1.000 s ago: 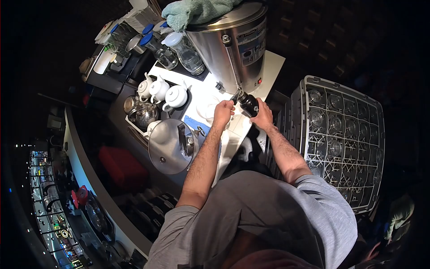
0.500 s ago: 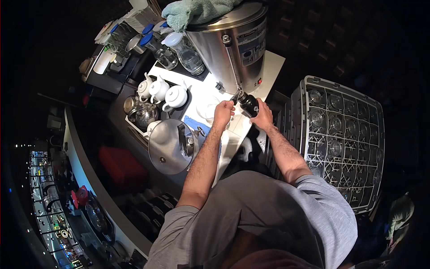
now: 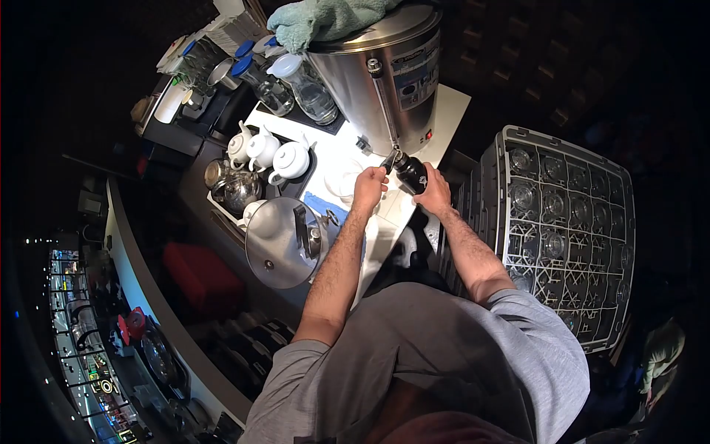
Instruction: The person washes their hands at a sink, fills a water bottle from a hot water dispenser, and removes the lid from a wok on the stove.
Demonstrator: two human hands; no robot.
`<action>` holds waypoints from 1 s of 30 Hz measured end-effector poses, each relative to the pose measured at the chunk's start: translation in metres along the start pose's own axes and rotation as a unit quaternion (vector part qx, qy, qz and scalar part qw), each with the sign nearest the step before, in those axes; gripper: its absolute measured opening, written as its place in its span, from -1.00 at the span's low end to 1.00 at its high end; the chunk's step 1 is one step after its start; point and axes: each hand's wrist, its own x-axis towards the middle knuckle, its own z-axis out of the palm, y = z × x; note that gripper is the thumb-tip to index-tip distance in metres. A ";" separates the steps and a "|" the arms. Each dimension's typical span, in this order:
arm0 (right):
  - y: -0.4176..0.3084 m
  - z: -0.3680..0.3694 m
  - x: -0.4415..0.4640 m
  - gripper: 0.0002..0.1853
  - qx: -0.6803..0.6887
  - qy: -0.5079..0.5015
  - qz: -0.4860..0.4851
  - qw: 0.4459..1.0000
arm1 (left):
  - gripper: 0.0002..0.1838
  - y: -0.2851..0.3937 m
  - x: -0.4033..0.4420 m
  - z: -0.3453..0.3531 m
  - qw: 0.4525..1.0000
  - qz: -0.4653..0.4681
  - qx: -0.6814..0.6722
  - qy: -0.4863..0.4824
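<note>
A tall steel urn (image 3: 347, 81) stands on the white counter, with a sight tube down its front and a small red lit switch near its base. My left hand (image 3: 370, 189) is closed on the black tap lever (image 3: 388, 160) at the urn's foot. In my right hand (image 3: 436, 194) is a black bottle (image 3: 411, 175) with a small pale mark, its mouth tilted up under the tap. Whether water is running cannot be made out. A blue cloth (image 3: 319, 203) lies just left of my left forearm.
Several white teapots (image 3: 290, 159) and glass jugs (image 3: 310, 96) stand left of the urn. Nearer me is a round metal lid (image 3: 277, 244). To the right sits a grey rack of glasses (image 3: 504, 214). A green towel (image 3: 299, 28) lies on the urn's lid.
</note>
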 end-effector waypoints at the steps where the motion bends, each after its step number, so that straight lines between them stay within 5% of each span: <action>1: -0.001 -0.001 0.000 0.05 0.000 -0.003 0.003 1.000 | -0.74 0.000 0.000 0.000 1.000 -0.001 -0.004 0.000; 30: -0.002 -0.002 -0.001 -0.02 0.008 -0.011 0.003 1.000 | -0.72 -0.001 -0.002 0.002 1.000 0.009 -0.007 0.014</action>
